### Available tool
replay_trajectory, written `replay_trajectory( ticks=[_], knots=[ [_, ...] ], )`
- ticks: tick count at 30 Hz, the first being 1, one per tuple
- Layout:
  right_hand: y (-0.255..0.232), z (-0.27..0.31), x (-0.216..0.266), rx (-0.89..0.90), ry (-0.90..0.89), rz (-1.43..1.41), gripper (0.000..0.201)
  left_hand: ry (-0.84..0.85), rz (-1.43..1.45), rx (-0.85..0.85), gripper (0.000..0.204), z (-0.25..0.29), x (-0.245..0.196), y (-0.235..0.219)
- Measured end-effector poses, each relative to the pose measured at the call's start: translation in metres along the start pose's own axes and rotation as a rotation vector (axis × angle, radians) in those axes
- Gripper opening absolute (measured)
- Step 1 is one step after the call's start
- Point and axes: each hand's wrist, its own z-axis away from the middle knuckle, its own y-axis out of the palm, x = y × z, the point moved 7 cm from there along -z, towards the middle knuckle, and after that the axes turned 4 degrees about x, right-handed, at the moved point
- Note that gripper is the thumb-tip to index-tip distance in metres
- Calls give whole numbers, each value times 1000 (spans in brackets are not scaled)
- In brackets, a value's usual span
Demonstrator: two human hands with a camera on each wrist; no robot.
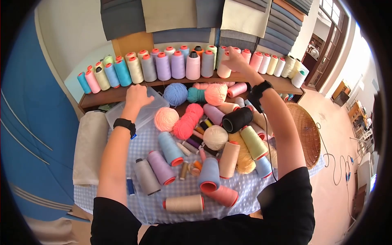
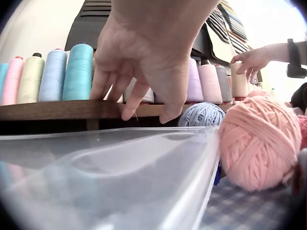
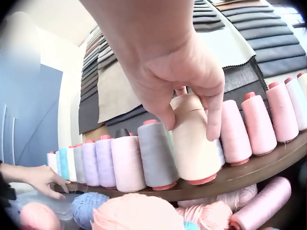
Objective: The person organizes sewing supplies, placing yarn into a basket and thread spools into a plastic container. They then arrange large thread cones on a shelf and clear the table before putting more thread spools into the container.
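Note:
A row of thread cones stands along a curved wooden shelf [image 1: 163, 83]. My right hand [image 3: 180, 72] grips the upper part of a cream-peach cone [image 3: 194, 148], thumb on one side and fingers on the other; the cone is upright on the shelf, between a grey cone [image 3: 157, 153] and a pink cone [image 3: 235, 132]. My left hand [image 2: 144, 62] reaches to the shelf's front edge above a clear plastic lid or box [image 2: 120, 172], its fingers loosely bent downward and holding no cone. A thin thread end shows by its fingertips.
Yarn balls, such as a peach one [image 1: 166, 119] and a blue one [image 1: 175, 94], and many loose cones lie on the checked cloth [image 1: 122, 204] below the shelf. A wicker basket [image 1: 304, 134] is at the right. Fabric swatches [image 1: 169, 16] hang behind the shelf.

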Motion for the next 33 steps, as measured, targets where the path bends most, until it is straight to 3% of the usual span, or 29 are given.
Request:
replay_trajectory(
  ticks=[3, 7, 10, 11, 13, 14, 15, 17, 18, 20, 21, 23, 24, 26, 27, 29, 31, 33],
  knots=[
    [18, -22, -14, -142, -150, 124, 59, -39, -28, 42, 40, -1, 1, 0],
    [19, -17, -14, -204, -236, 48, 63, -27, -25, 20, 40, -2, 2, 2],
    [12, 0, -16, -55, 101, -109, 65, -28, -36, 19, 40, -3, 3, 4],
    [4, 5, -9, -45, 103, -105, 65, -31, -30, 27, 40, -4, 4, 6],
    [6, 14, -14, 135, 287, -60, 53, -15, -43, 23, 40, -4, 4, 6],
    [11, 13, -9, 281, 228, 42, 37, -13, -53, 22, 41, -3, 4, 6],
    [12, 16, -9, 286, 230, 43, 37, -14, -50, 27, 41, -3, 3, 6],
    [21, 25, 8, 419, -13, 138, 28, -15, -56, 39, 42, -2, 2, 6],
    [28, 20, -2, 416, -14, 136, 28, -14, -59, 37, 42, -3, 3, 7],
    [50, 13, -5, 387, -423, 384, 26, -25, -55, 51, 43, -3, 5, 10],
    [55, 13, -11, 387, -427, 384, 26, -28, -56, 50, 43, -3, 6, 7],
    [45, 12, -20, 145, -392, 143, 23, -17, -57, 44, 44, -2, 3, 4],
    [43, 17, -12, 159, -392, 138, 23, -22, -55, 58, 44, -3, 2, 7],
    [43, 22, 2, 318, -308, 456, 21, 3, -44, -2, 44, -3, 4, 7],
    [44, 30, 19, 368, -298, 427, 20, -3, -35, 5, 44, -4, 5, 8],
    [45, 74, 86, 323, -642, 285, 21, 9, -33, 22, 44, -5, 5, 9],
    [65, 132, 147, 499, -760, 391, 25, 3, -32, 50, 44, -4, 3, 6],
    [87, 180, 184, 666, -709, 318, 30, 3, -14, 45, 45, -2, 5, 7]
  ],
)
